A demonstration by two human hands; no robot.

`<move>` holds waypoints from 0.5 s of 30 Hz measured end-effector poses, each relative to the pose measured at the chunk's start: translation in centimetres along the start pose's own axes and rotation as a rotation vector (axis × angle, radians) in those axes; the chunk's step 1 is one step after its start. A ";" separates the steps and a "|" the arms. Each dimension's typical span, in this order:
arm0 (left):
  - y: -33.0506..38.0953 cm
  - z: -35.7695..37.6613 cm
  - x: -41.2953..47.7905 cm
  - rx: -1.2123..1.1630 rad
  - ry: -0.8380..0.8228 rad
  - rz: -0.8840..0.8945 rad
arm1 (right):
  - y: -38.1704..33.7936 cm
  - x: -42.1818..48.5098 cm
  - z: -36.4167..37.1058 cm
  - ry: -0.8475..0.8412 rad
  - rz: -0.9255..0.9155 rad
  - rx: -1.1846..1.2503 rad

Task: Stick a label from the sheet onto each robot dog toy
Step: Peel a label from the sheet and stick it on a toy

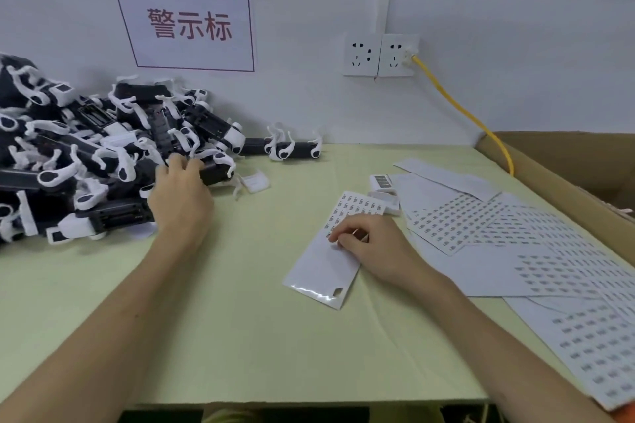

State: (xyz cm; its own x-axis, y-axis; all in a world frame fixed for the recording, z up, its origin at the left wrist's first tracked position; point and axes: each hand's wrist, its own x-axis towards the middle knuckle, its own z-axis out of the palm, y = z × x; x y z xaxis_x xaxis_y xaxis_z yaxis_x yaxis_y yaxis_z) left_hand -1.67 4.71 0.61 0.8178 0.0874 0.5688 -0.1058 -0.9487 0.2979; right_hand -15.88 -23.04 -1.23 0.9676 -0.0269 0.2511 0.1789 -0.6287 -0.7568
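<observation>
A heap of black-and-white robot dog toys (86,148) covers the left of the pale green table (240,336). My left hand (182,192) reaches into the heap's right edge, and its fingers curl round one black toy (214,170). A partly used label sheet (330,251) lies at the table's middle, with small printed labels on its upper part. My right hand (371,244) rests on this sheet, fingertips bent down onto a label at the left edge of the printed rows. Whether a label is lifted is hidden.
Several more label sheets (515,251) fan out across the right of the table. A cardboard box (567,175) stands at the far right. A yellow cable (464,113) runs from the wall sockets (379,54) down behind the box. One lone toy (292,148) lies by the wall.
</observation>
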 end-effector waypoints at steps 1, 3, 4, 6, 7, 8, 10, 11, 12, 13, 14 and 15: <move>0.0 -0.2 0.3 -0.005 0.016 -0.013 | 0.0 0.0 0.0 0.000 -0.001 0.002; -0.1 -0.3 1.0 0.010 -0.019 -0.063 | 0.0 0.0 0.0 -0.004 0.001 0.001; -0.2 -0.2 1.4 0.029 -0.068 -0.086 | 0.0 0.0 0.1 -0.005 0.001 -0.003; -0.4 0.2 1.5 0.052 -0.153 -0.084 | 0.0 0.0 0.1 -0.006 0.004 -0.009; -0.5 0.5 1.2 0.031 -0.160 -0.068 | 0.0 0.0 0.1 -0.007 0.006 -0.011; -0.4 0.6 0.9 -0.011 -0.151 -0.051 | 0.0 0.0 0.1 -0.008 0.008 -0.013; -0.1 0.6 0.2 -0.098 -0.110 -0.027 | -0.1 0.0 0.0 -0.017 0.015 -0.018; 0.3 0.6 -0.2 -0.135 -0.088 -0.013 | -0.2 -0.1 0.0 -0.020 0.016 -0.017; 0.8 0.5 -0.7 -0.171 -0.062 0.010 | -0.4 -0.2 0.0 -0.016 0.008 -0.009; 1.5 0.4 -1.2 -0.210 -0.026 0.047 | -0.6 -0.2 -0.1 0.005 -0.007 0.013; 2.4 0.1 -1.9 -0.262 0.020 0.097 | -0.8 -0.3 -0.1 0.043 -0.021 0.052; 3.3 -0.2 -2.7 -0.323 0.068 0.155 | -1.0 -0.2 -0.3 0.094 -0.028 0.107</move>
State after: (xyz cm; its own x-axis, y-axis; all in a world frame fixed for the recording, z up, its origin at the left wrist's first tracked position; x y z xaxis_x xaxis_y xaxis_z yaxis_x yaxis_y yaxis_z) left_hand -4.33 1.39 0.24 0.7393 -0.0199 0.6731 -0.4083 -0.8080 0.4246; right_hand -16.34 -22.63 -0.34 0.9417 -0.0864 0.3252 0.2289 -0.5437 -0.8074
